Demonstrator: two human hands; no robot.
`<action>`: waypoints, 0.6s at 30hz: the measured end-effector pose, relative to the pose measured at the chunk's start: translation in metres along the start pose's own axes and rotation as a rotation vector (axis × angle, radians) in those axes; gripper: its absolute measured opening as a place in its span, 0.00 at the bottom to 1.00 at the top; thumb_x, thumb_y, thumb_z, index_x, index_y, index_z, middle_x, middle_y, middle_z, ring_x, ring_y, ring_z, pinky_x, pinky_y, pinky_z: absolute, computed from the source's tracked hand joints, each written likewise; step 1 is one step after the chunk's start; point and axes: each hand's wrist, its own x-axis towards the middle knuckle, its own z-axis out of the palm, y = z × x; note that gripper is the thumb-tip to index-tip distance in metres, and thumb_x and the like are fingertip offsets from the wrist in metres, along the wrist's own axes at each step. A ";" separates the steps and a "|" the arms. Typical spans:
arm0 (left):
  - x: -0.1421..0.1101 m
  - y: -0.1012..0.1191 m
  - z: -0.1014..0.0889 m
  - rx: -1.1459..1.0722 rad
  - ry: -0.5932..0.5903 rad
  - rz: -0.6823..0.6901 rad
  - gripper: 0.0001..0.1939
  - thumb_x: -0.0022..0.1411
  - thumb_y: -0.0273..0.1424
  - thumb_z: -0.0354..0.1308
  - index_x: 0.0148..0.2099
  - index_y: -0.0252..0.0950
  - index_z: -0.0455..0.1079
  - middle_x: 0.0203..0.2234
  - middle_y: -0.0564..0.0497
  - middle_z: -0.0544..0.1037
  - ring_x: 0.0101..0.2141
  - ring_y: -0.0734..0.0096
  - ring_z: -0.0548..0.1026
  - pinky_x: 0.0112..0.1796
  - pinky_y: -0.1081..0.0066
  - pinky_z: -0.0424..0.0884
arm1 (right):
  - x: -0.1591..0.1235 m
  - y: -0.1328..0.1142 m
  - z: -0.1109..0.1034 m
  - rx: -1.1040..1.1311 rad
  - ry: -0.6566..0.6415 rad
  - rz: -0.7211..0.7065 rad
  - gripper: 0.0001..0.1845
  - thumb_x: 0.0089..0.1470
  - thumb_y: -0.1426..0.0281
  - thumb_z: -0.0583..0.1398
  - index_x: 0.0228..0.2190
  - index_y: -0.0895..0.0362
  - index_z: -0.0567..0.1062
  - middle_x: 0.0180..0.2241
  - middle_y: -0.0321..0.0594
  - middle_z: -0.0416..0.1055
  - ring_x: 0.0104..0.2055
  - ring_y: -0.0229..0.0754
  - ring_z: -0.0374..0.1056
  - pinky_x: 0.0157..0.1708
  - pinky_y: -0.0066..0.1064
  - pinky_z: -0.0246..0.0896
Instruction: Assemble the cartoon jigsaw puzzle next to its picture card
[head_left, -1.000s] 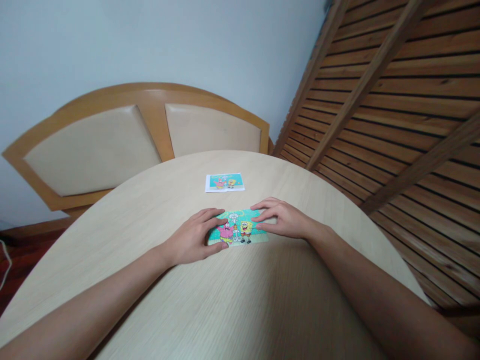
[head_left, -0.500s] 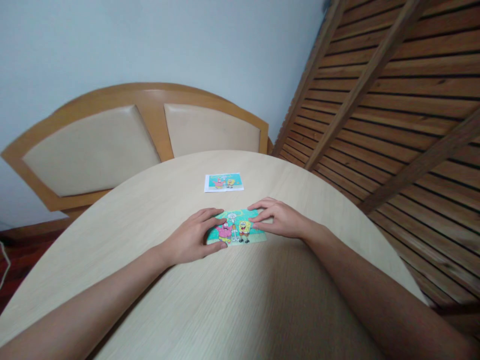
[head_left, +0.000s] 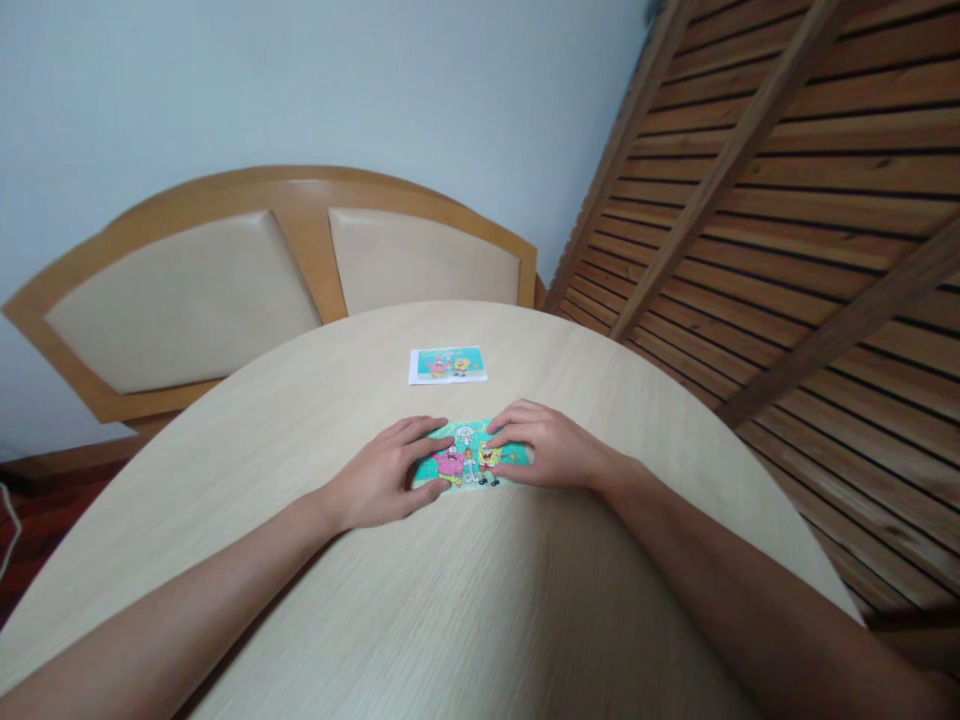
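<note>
A jigsaw puzzle [head_left: 469, 465] with cartoon figures on a turquoise ground lies flat on the table, its pieces joined into a rectangle. Over its left end rests my left hand [head_left: 386, 475], fingers apart, with the fingertips and thumb on the edges and surface. My right hand [head_left: 551, 450] covers the right end; its fingers are spread over the pieces, and the thumb touches near the lower right. Neither hand lifts anything. Beyond the puzzle lies a printed picture sheet [head_left: 450, 366] showing the same figures. Parts of both puzzle ends are hidden under my hands.
The round light wood table [head_left: 420, 600] spreads around my arms. Behind it stands a wide wooden backrest [head_left: 322, 270] with cream padded panels, against a pale wall [head_left: 375, 80]. A slatted wooden partition [head_left: 810, 250] rises on the right.
My right hand has shifted left and slightly toward me, further over the puzzle's right end. My left hand and the picture sheet stay in place.
</note>
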 end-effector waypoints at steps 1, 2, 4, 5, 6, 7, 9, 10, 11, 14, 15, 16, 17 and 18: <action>0.000 -0.001 0.000 0.002 0.000 0.000 0.25 0.66 0.40 0.60 0.62 0.37 0.70 0.63 0.38 0.68 0.62 0.48 0.66 0.61 0.47 0.65 | 0.002 -0.005 0.002 0.003 -0.014 -0.023 0.14 0.56 0.59 0.67 0.39 0.55 0.83 0.43 0.47 0.79 0.44 0.49 0.74 0.49 0.42 0.69; 0.000 -0.001 0.001 0.002 0.002 -0.001 0.25 0.66 0.40 0.60 0.63 0.38 0.70 0.64 0.39 0.68 0.63 0.48 0.66 0.61 0.47 0.65 | 0.004 -0.009 0.004 0.008 -0.030 -0.038 0.15 0.56 0.59 0.67 0.41 0.54 0.82 0.43 0.46 0.79 0.45 0.49 0.74 0.49 0.42 0.69; -0.001 -0.002 0.001 -0.003 0.002 -0.001 0.25 0.67 0.41 0.60 0.63 0.39 0.69 0.64 0.40 0.68 0.63 0.47 0.66 0.61 0.46 0.65 | 0.007 -0.017 0.007 0.015 -0.061 -0.056 0.17 0.56 0.59 0.67 0.44 0.53 0.82 0.46 0.44 0.79 0.47 0.48 0.73 0.52 0.42 0.68; -0.001 -0.002 0.001 -0.005 0.001 0.002 0.25 0.67 0.41 0.59 0.64 0.40 0.69 0.64 0.40 0.68 0.63 0.47 0.66 0.61 0.46 0.65 | 0.008 -0.021 0.009 0.011 -0.078 -0.062 0.17 0.57 0.60 0.66 0.46 0.52 0.81 0.47 0.44 0.78 0.48 0.48 0.73 0.53 0.42 0.67; -0.001 -0.002 0.001 -0.007 -0.002 0.005 0.26 0.67 0.42 0.59 0.64 0.40 0.69 0.64 0.40 0.68 0.63 0.47 0.66 0.61 0.46 0.64 | 0.009 -0.024 0.010 0.002 -0.095 -0.068 0.16 0.58 0.60 0.65 0.47 0.52 0.81 0.48 0.43 0.78 0.49 0.48 0.72 0.54 0.42 0.66; -0.001 -0.002 0.001 -0.009 -0.004 0.008 0.26 0.68 0.42 0.59 0.64 0.41 0.69 0.64 0.40 0.67 0.63 0.47 0.66 0.61 0.46 0.64 | 0.009 -0.027 0.012 -0.012 -0.112 -0.073 0.15 0.60 0.61 0.64 0.48 0.51 0.80 0.48 0.43 0.78 0.50 0.48 0.72 0.54 0.42 0.65; -0.001 -0.002 0.000 -0.008 -0.005 0.010 0.25 0.68 0.42 0.58 0.65 0.41 0.69 0.65 0.41 0.67 0.63 0.47 0.65 0.61 0.45 0.64 | 0.010 -0.030 0.013 -0.043 -0.136 -0.080 0.14 0.64 0.63 0.61 0.48 0.50 0.81 0.49 0.43 0.78 0.51 0.47 0.72 0.54 0.42 0.65; -0.001 -0.002 0.000 -0.004 -0.006 0.010 0.25 0.69 0.42 0.58 0.65 0.40 0.69 0.65 0.41 0.67 0.63 0.48 0.65 0.61 0.46 0.64 | 0.011 -0.031 0.013 -0.054 -0.142 -0.081 0.13 0.64 0.63 0.61 0.48 0.50 0.81 0.49 0.43 0.78 0.51 0.47 0.72 0.54 0.42 0.65; 0.000 -0.001 0.000 0.001 -0.008 0.009 0.25 0.69 0.42 0.58 0.65 0.40 0.68 0.65 0.40 0.67 0.63 0.48 0.65 0.61 0.46 0.64 | 0.011 -0.031 0.014 -0.060 -0.145 -0.081 0.13 0.65 0.63 0.60 0.47 0.51 0.81 0.49 0.43 0.78 0.51 0.47 0.72 0.53 0.41 0.65; 0.000 -0.001 0.000 0.007 -0.007 0.006 0.25 0.70 0.42 0.56 0.66 0.39 0.67 0.65 0.39 0.67 0.63 0.49 0.65 0.61 0.47 0.65 | 0.009 -0.026 0.013 -0.055 -0.133 -0.072 0.13 0.64 0.65 0.60 0.47 0.50 0.81 0.49 0.42 0.78 0.51 0.47 0.72 0.53 0.41 0.65; 0.000 0.000 0.000 0.005 -0.006 0.004 0.26 0.70 0.41 0.56 0.66 0.40 0.66 0.65 0.40 0.66 0.63 0.49 0.65 0.61 0.47 0.64 | 0.008 -0.023 0.012 -0.051 -0.123 -0.065 0.13 0.64 0.66 0.61 0.47 0.50 0.81 0.49 0.42 0.78 0.50 0.46 0.73 0.53 0.41 0.65; 0.000 0.000 0.000 0.003 -0.005 0.001 0.26 0.70 0.41 0.56 0.67 0.40 0.65 0.65 0.40 0.66 0.63 0.49 0.65 0.61 0.47 0.64 | 0.007 -0.020 0.011 -0.048 -0.111 -0.055 0.13 0.63 0.67 0.61 0.47 0.50 0.81 0.49 0.41 0.78 0.50 0.46 0.73 0.53 0.40 0.65; 0.000 0.000 0.000 0.002 -0.004 -0.001 0.26 0.70 0.41 0.56 0.67 0.41 0.65 0.65 0.40 0.66 0.64 0.49 0.65 0.62 0.46 0.64 | 0.006 -0.017 0.010 -0.047 -0.100 -0.045 0.13 0.62 0.68 0.61 0.47 0.49 0.82 0.48 0.41 0.78 0.50 0.46 0.73 0.53 0.40 0.65; 0.000 -0.001 0.000 0.003 -0.002 -0.003 0.27 0.70 0.41 0.56 0.68 0.41 0.64 0.66 0.40 0.65 0.64 0.49 0.64 0.62 0.46 0.64 | 0.005 -0.014 0.009 -0.048 -0.094 -0.034 0.13 0.62 0.69 0.61 0.47 0.49 0.82 0.48 0.41 0.78 0.49 0.45 0.73 0.53 0.40 0.65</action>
